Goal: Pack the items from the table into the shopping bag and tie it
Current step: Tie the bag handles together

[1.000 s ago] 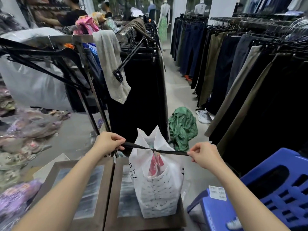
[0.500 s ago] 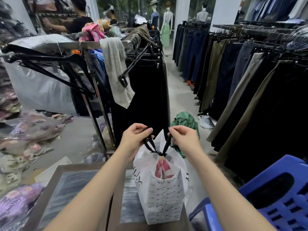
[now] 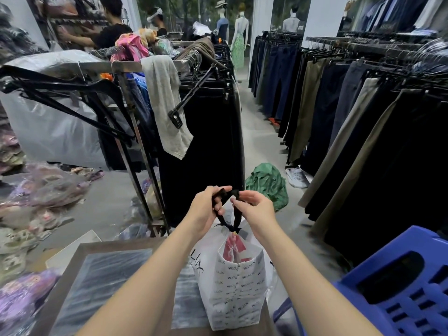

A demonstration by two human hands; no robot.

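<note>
A white shopping bag (image 3: 232, 284) with black printed lettering stands upright on the right part of the dark table (image 3: 72, 270). A red item (image 3: 234, 246) shows through its open top. Two black ribbon handles (image 3: 230, 217) rise from a knot at the bag's mouth. My left hand (image 3: 206, 209) pinches the left ribbon end and my right hand (image 3: 254, 209) pinches the right one. Both hands are close together above the bag, holding the ribbon ends up.
A clothes rack (image 3: 206, 132) with black trousers and a grey cloth stands just behind the table. More trouser racks (image 3: 363, 122) line the right side. A blue plastic stool (image 3: 397, 292) is at the lower right. A green garment (image 3: 266, 183) lies on the floor. Bagged clothes (image 3: 36, 190) pile up on the left.
One second ago my hands pulled the ribbon taut, far apart. They have since come together above the bag and now hold the ribbon ends raised.
</note>
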